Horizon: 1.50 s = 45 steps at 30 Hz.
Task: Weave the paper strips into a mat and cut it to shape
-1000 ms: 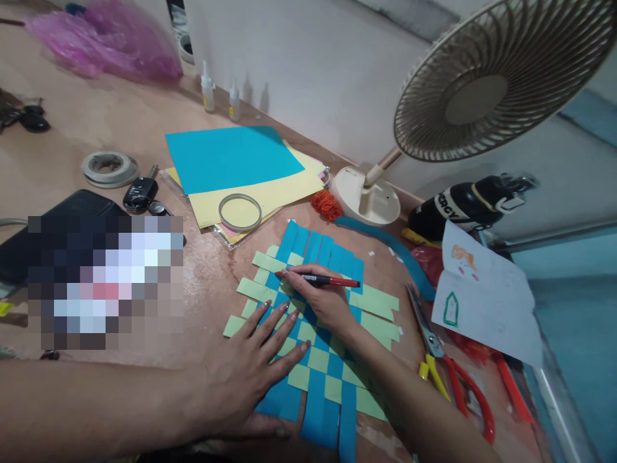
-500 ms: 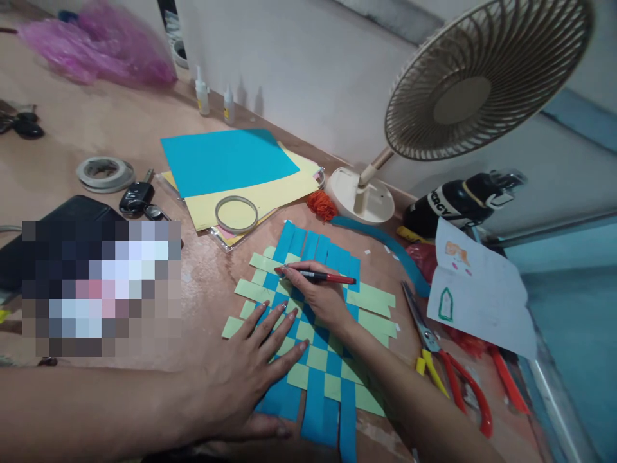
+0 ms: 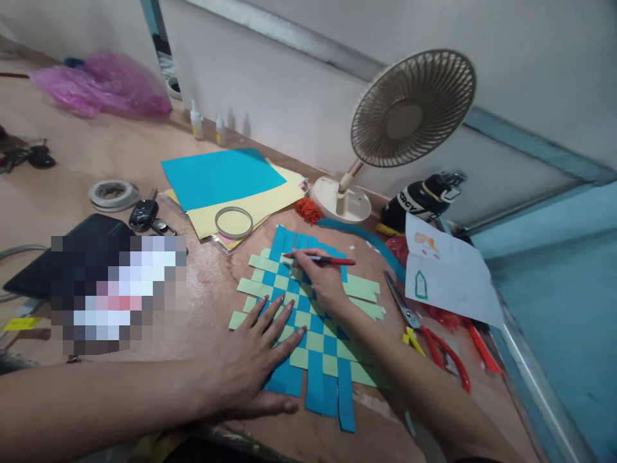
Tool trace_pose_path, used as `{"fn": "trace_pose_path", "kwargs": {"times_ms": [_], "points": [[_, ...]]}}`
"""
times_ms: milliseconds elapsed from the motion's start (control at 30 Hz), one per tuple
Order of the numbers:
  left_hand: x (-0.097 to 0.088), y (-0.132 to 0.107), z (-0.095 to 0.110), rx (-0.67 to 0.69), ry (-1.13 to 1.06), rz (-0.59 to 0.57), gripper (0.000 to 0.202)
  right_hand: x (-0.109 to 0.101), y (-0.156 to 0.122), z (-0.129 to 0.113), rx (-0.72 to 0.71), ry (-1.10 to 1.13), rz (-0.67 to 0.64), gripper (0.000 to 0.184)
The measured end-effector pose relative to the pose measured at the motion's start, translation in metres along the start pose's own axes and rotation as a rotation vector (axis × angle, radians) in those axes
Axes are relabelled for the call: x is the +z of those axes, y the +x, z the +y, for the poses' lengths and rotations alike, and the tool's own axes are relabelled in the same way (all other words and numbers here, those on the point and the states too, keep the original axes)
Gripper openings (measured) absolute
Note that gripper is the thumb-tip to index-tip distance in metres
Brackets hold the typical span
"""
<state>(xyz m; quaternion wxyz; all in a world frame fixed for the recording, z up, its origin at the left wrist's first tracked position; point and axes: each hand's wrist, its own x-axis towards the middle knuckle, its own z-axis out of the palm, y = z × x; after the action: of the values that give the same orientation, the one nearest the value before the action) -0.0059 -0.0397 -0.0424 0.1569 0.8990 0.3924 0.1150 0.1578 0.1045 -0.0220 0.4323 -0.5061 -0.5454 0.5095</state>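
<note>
One tape roll (image 3: 114,193) lies far left, two glue bottles (image 3: 196,122) stand behind it; the left hand (image 3: 250,360) lies flat, fingers spread wide, on the one blue-and-green woven mat (image 3: 315,350) at centre. The right hand (image 3: 324,288) pinches one red pen (image 3: 322,260), tip on the mat's far edge, one fan (image 3: 409,119) beyond. Both hands sit as half a second ago; only the view has lifted.
</note>
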Motion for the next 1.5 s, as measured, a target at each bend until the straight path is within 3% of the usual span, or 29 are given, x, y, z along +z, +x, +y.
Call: {"fn": "trace_pose_path", "kwargs": {"times_ms": [133,267,333,433,600,767,1033,1500], "points": [[-0.012,0.005,0.002,-0.021,-0.081,-0.074,0.094,-0.027,0.005,-0.008,-0.074,0.056,0.262,0.035],[-0.029,0.011,0.014,-0.073,-0.209,-0.149,0.09,-0.047,-0.015,-0.007,-0.046,0.072,0.269,0.037],[-0.036,0.012,0.02,-0.019,-0.284,-0.177,0.086,-0.049,-0.029,-0.004,-0.02,0.061,0.271,0.038],[-0.037,0.012,0.018,0.079,-0.268,-0.134,0.077,-0.045,-0.046,-0.003,0.012,0.047,0.246,0.038],[-0.022,0.012,-0.005,-0.131,0.093,0.012,0.089,-0.036,-0.059,-0.008,0.012,0.036,0.135,0.033],[-0.013,0.009,-0.015,-0.117,0.186,-0.007,0.093,-0.02,-0.065,-0.008,-0.014,-0.035,-0.006,0.027],[-0.01,0.01,-0.012,-0.118,0.265,-0.002,0.096,-0.011,-0.065,0.009,-0.067,-0.162,-0.026,0.021],[-0.01,0.011,-0.013,-0.115,0.282,-0.005,0.097,-0.014,-0.058,0.016,-0.102,-0.093,0.024,0.021]]}}
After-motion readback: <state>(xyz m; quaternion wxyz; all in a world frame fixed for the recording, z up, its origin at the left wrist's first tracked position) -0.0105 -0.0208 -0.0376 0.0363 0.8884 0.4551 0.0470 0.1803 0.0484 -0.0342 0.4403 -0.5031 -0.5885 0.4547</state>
